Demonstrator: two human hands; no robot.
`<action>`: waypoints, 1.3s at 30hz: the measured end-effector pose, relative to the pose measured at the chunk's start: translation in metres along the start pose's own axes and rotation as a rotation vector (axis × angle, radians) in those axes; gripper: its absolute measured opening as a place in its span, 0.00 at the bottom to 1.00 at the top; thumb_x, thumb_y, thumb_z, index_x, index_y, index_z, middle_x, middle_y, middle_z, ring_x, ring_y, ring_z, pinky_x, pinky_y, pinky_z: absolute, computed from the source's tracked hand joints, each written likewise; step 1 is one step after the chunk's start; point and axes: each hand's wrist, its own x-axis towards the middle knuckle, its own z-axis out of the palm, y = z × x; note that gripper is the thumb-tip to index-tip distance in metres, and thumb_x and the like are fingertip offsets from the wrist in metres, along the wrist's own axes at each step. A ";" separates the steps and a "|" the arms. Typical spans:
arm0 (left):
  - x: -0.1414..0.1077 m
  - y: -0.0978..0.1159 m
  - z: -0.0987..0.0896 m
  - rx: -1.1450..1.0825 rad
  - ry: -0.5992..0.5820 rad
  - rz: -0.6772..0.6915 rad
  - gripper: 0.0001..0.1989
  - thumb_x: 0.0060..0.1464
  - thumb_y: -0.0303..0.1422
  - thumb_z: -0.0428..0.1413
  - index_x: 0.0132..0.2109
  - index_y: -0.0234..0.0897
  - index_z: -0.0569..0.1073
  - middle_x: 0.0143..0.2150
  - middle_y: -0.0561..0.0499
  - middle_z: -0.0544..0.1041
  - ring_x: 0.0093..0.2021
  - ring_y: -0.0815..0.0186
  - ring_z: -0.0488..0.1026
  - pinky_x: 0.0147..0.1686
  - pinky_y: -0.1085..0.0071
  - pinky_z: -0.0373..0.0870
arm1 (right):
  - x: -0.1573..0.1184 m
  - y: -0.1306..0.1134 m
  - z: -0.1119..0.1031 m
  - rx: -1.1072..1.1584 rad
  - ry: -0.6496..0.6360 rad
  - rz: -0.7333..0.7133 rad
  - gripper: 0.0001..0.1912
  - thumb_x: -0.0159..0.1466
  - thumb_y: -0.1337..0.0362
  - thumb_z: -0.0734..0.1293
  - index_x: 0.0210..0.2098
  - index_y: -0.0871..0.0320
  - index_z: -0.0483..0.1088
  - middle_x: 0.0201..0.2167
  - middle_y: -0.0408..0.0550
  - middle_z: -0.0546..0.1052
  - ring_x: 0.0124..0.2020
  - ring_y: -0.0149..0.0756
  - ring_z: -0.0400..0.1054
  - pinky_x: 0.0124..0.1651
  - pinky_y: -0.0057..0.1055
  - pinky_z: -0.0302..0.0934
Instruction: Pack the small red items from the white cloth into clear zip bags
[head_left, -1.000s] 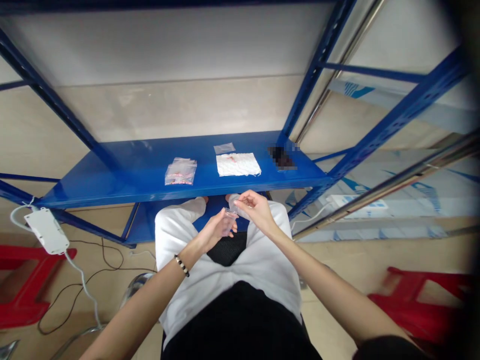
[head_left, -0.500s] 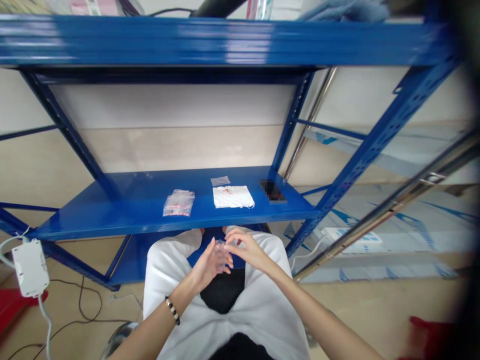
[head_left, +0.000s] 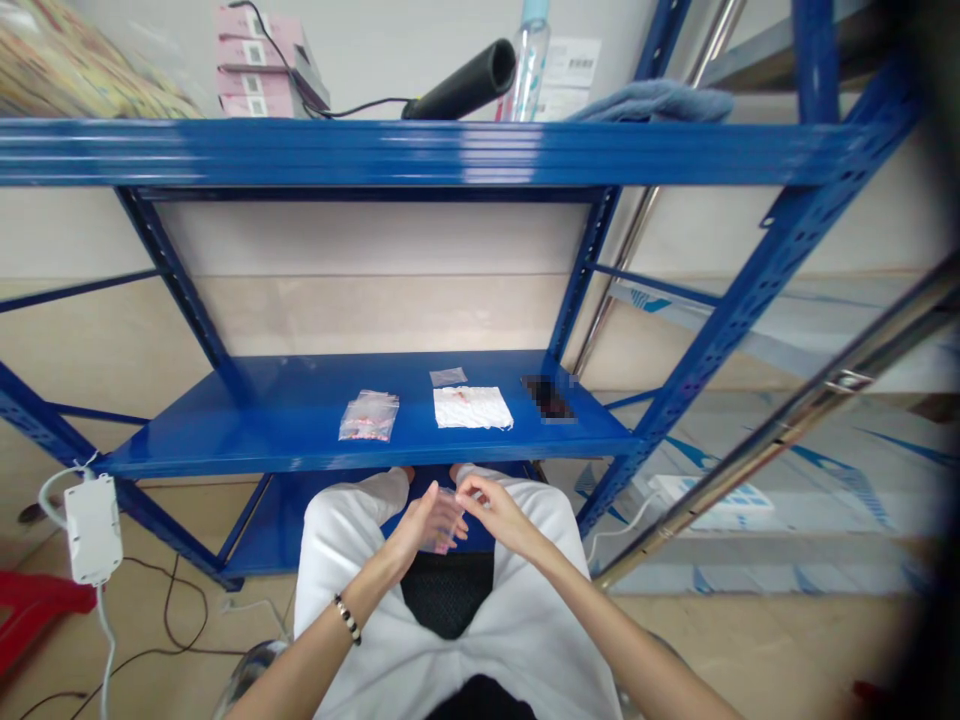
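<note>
Above my lap, a small clear plastic bag [head_left: 444, 522] is held between both hands, with a little pink at its bottom. My left hand [head_left: 414, 528] is closed on its left side, fingers behind the film. At the bag's upper right corner, my right hand [head_left: 496, 512] pinches the edge. On the blue shelf [head_left: 277, 400] in front lie several filled clear bags [head_left: 369, 416] with small red and pink bits inside. Right of them is a crumpled white sheet [head_left: 474, 408] bearing a few reddish bits, and behind it a flat clear bag [head_left: 448, 376].
A dark, blurred-out flat object [head_left: 549, 398] lies at the shelf's right end. Overhead, the upper shelf beam [head_left: 360, 153] carries pink boxes [head_left: 259, 65], a black tube [head_left: 465, 82], a bottle [head_left: 532, 70] and a blue cloth [head_left: 652, 100]. A white power box [head_left: 94, 530] hangs at left.
My view has tilted up, showing more of the upper shelf. The bag between my hands now looks more spread out, with my right hand still at its edge.
</note>
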 end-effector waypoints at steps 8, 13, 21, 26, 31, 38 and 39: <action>-0.005 0.011 -0.011 0.358 0.161 0.349 0.19 0.57 0.47 0.56 0.35 0.34 0.74 0.30 0.49 0.77 0.30 0.66 0.74 0.34 0.71 0.70 | -0.002 -0.007 0.006 0.125 -0.010 0.074 0.13 0.65 0.54 0.64 0.31 0.57 0.66 0.25 0.42 0.71 0.23 0.29 0.64 0.28 0.27 0.58; -0.002 0.004 -0.016 0.303 0.174 0.271 0.18 0.57 0.47 0.55 0.33 0.33 0.73 0.26 0.48 0.77 0.25 0.67 0.73 0.25 0.74 0.66 | 0.001 -0.005 0.012 0.234 0.073 0.116 0.12 0.62 0.54 0.68 0.32 0.56 0.67 0.23 0.40 0.72 0.20 0.28 0.63 0.25 0.26 0.57; 0.004 0.002 -0.015 0.183 0.384 0.287 0.16 0.54 0.44 0.59 0.33 0.34 0.74 0.26 0.49 0.78 0.25 0.68 0.73 0.26 0.74 0.66 | 0.003 -0.003 0.012 0.383 0.157 0.327 0.18 0.55 0.53 0.73 0.38 0.60 0.73 0.24 0.44 0.76 0.23 0.30 0.66 0.24 0.25 0.56; 0.001 0.002 -0.011 0.164 0.390 0.263 0.15 0.55 0.43 0.59 0.33 0.33 0.75 0.26 0.48 0.78 0.26 0.68 0.73 0.26 0.73 0.64 | 0.000 -0.003 0.013 0.424 0.179 0.418 0.18 0.53 0.51 0.74 0.32 0.61 0.76 0.26 0.47 0.76 0.24 0.28 0.64 0.24 0.25 0.54; 0.000 0.002 -0.010 0.149 0.427 0.254 0.15 0.54 0.43 0.60 0.32 0.34 0.76 0.26 0.48 0.78 0.26 0.68 0.71 0.28 0.73 0.64 | 0.002 -0.005 0.013 0.467 0.219 0.411 0.17 0.51 0.52 0.75 0.31 0.59 0.76 0.24 0.44 0.75 0.24 0.28 0.63 0.25 0.26 0.52; 0.000 0.004 -0.008 0.113 0.440 0.259 0.15 0.54 0.42 0.60 0.32 0.34 0.77 0.28 0.48 0.78 0.29 0.67 0.73 0.30 0.72 0.66 | 0.004 -0.008 0.011 0.499 0.227 0.393 0.14 0.53 0.54 0.74 0.31 0.59 0.75 0.23 0.44 0.74 0.24 0.28 0.63 0.27 0.27 0.52; 0.000 0.005 -0.009 0.109 0.448 0.259 0.14 0.54 0.42 0.60 0.32 0.34 0.77 0.28 0.48 0.79 0.30 0.67 0.73 0.30 0.72 0.66 | 0.004 -0.008 0.010 0.501 0.235 0.395 0.14 0.53 0.54 0.74 0.31 0.59 0.75 0.23 0.44 0.74 0.24 0.28 0.63 0.27 0.27 0.52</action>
